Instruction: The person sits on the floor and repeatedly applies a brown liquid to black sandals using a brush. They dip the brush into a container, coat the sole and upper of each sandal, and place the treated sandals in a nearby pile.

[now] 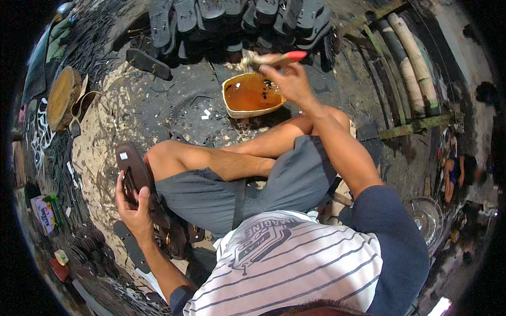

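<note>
My right hand (289,83) grips a paintbrush (296,55) with a red-tipped handle. Its pale, matted bristles hover over the far rim of a tub (228,108) that holds amber liquid with dark specks floating in it. At the left, beside my knee, my left hand (136,210) is closed round a dark brown sandal (135,164). The sandal stands tilted upward with a small white label near its toe end. My fingers hide part of its strap.
Many dark soles (211,13) are stacked at the far side, and one sole (148,63) lies apart. A round wood block (64,99) stands at the left. Bamboo poles (411,63) lean at the right near a clear plastic dish (423,220). Another person (457,174) sits far right.
</note>
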Motion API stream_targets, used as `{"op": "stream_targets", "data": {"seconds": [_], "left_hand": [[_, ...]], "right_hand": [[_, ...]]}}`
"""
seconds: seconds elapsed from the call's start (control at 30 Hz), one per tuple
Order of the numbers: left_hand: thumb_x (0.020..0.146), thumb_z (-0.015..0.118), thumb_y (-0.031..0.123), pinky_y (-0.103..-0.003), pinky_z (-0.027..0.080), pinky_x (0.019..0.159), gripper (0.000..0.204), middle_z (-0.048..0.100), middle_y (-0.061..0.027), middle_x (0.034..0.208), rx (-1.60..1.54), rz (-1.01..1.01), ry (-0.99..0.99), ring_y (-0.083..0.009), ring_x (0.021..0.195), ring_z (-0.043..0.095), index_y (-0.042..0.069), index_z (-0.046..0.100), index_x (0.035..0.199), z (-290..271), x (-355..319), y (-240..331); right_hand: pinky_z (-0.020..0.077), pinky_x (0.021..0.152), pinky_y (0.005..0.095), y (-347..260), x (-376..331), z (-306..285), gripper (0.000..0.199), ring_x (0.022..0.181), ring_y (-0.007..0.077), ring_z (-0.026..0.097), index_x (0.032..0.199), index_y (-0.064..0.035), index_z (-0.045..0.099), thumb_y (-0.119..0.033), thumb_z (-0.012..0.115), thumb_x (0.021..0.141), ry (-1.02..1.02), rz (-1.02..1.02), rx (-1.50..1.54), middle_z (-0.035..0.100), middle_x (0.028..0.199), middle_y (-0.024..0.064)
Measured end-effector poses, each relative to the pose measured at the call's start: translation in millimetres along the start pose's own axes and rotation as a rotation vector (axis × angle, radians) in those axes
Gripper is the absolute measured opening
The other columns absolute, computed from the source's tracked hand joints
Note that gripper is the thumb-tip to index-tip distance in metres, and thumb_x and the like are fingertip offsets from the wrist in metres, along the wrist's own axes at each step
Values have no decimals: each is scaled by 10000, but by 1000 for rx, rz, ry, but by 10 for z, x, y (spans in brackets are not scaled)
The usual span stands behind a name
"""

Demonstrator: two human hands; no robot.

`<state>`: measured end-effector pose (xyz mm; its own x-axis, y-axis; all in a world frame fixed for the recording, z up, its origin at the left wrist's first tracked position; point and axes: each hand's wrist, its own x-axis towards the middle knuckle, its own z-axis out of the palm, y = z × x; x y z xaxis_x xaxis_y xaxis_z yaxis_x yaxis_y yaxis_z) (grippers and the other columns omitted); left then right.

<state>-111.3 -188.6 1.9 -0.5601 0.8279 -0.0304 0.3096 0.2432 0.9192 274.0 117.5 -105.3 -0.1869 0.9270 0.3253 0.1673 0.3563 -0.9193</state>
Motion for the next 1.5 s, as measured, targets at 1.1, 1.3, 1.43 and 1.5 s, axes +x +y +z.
{"op": "stream_targets", "data": {"seconds": [1.1, 1.3, 1.43, 1.5], "left_hand": [[1042, 390, 646, -421, 496, 1037, 704, 613, -137, 1341, -1203, -199, -259, -271, 1199, 598, 63, 535, 1409, 1750, 97, 732], [1047, 400, 627, -383, 504, 1006, 685, 630, -95, 1316, -1446, -309, -304, -241, 1140, 611, 70, 544, 1418, 1871, 41, 836], [1030, 408, 655, -379, 559, 897, 724, 648, -117, 1287, -1319, -226, -560, -261, 1029, 661, 58, 540, 1416, 1789, 50, 373], [1004, 417, 695, -379, 569, 877, 782, 650, -139, 1280, -1280, -336, -505, -268, 1006, 672, 41, 534, 1416, 1750, -158, 479]], "right_hand": [[520, 900, 394, -1695, -704, 784, 322, 1001, 279, 675, 1149, 5, 652, -139, 776, 888, -256, -190, 210, 690, 1085, 148], [514, 878, 418, -1468, -454, 769, 316, 1001, 289, 661, 1177, -47, 695, -180, 754, 896, -81, -516, -119, 680, 1134, 126], [525, 866, 399, -1429, -400, 639, 281, 1030, 296, 675, 1140, -37, 716, -208, 743, 919, -201, -295, -109, 689, 1129, 143], [541, 818, 389, -1288, -230, 512, 318, 956, 319, 702, 1146, -42, 712, -293, 711, 953, -173, -518, -438, 722, 1042, 158]]}}
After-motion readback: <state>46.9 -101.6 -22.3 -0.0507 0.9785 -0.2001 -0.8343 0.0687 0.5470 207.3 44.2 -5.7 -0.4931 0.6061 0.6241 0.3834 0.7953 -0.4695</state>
